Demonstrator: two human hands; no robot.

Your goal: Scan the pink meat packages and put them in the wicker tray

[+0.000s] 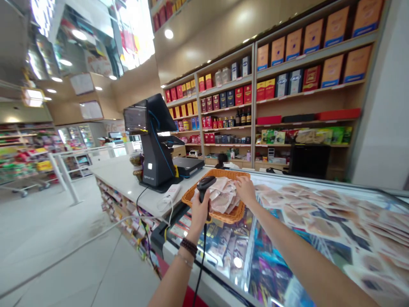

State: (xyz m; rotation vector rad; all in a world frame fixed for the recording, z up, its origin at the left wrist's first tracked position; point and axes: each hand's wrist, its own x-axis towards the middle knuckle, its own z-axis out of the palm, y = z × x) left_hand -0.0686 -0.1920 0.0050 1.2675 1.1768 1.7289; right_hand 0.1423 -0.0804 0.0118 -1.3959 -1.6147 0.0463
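Observation:
My left hand (200, 211) is wrapped round the handle of a black barcode scanner (206, 183), whose cord hangs down past the wrist. Its head is over the left side of an orange wicker basket (231, 217). Inside the basket lies a heap of flat, pale clear-wrapped packets (222, 194). Over the basket's right side reaches my right hand (245, 189), fingers bent and closed at the edge of a packet. The fingertips are small and partly hidden among the wrapping.
A glass-topped freezer (220, 247) carries the basket, with many flat packets (306, 204) spread to the right. On the white counter (121, 170) at left stand a black checkout terminal (151, 149) and a white power strip (171, 194). A cable crosses the aisle; shelves (226, 98) of boxes line the back.

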